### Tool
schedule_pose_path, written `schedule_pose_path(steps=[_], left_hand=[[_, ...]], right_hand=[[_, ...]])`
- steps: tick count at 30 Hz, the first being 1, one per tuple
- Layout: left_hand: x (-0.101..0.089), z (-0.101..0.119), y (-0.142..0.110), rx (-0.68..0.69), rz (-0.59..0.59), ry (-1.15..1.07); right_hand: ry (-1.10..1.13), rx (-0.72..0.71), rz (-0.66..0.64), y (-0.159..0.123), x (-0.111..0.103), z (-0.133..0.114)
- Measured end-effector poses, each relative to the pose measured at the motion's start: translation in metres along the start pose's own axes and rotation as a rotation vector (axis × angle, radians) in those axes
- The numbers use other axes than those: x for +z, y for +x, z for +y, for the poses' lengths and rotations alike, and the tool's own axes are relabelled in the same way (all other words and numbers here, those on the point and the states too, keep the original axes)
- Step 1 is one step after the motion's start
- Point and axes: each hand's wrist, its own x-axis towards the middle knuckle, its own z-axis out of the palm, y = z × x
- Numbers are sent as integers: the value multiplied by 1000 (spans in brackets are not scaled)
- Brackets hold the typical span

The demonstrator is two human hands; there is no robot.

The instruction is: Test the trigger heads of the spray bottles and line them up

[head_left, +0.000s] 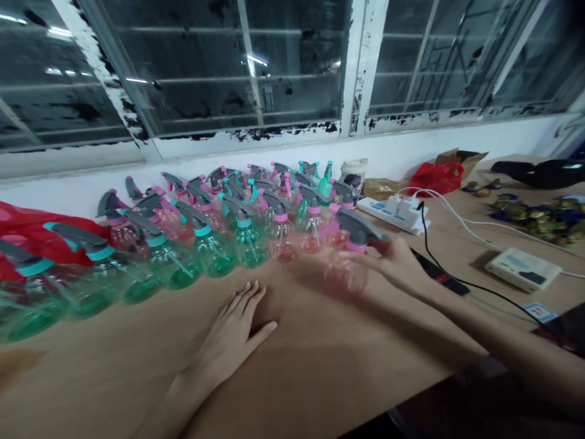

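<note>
My right hand (pixel 395 262) grips a pink spray bottle (pixel 345 274) by its neck, at the right end of the front row. The bottle has a grey and pink trigger head and is blurred. Palm down on the wooden table (pixel 292 378), my left hand (pixel 235 329) lies flat with its fingers stretched out, holding nothing. Just beyond its fingertips stands a green spray bottle (pixel 250 247) with a turquoise collar. Several more green and pink spray bottles (pixel 214 253) stand upright in rows toward the wall.
A red plastic bag (pixel 46 235) lies at the left, another red bag (pixel 439 177) at the back right. Beside the bottles are a cup (pixel 354 174) and a power strip (pixel 388 213) with cables. A phone (pixel 441 274), a white box (pixel 523 268) and brass-coloured parts (pixel 534 213) lie to the right.
</note>
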Motion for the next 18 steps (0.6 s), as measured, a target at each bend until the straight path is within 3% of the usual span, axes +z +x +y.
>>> schedule_pose_path(steps=[4, 9, 12, 18], left_hand=[[1, -3, 0, 17, 22, 19], [12, -12, -1, 37, 86, 6], [21, -19, -1, 41, 123, -19], [27, -24, 4, 101, 207, -63]], right_hand=[[86, 106, 111, 15, -45, 31], [-108, 69, 248, 52, -88, 66], [-153, 78, 271, 75, -94, 87], [-211, 86, 244, 103, -82, 115]])
